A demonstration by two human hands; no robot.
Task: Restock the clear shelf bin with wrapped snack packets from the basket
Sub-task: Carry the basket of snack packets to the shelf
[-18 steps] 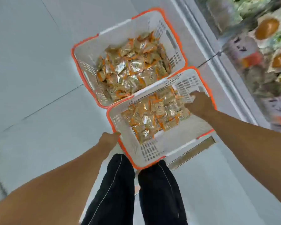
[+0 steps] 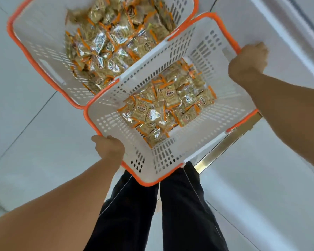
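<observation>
A white perforated basket with an orange rim [image 2: 170, 160] sits in front of me, and wrapped snack packets [image 2: 168, 105] in gold and orange cover its bottom. My left hand [image 2: 108, 148] grips its near-left rim. My right hand [image 2: 247, 63] grips its far-right rim. A second basket of the same kind [image 2: 34, 49] stands just beyond it, touching it, and holds a larger heap of wrapped packets [image 2: 114, 38]. The clear shelf bin is not in view.
Pale grey floor tiles [image 2: 34, 142] lie to the left. A white cabinet base [image 2: 288, 33] runs along the right. A brass-coloured strip [image 2: 225, 144] shows under the near basket's right side. My legs in black trousers [image 2: 152, 214] stand right below the near basket.
The view has dropped and come closer to the baskets; the shelf at upper right has left the frame. My right hand moved from inside the near basket to its rim. My left hand stays on the rim.
</observation>
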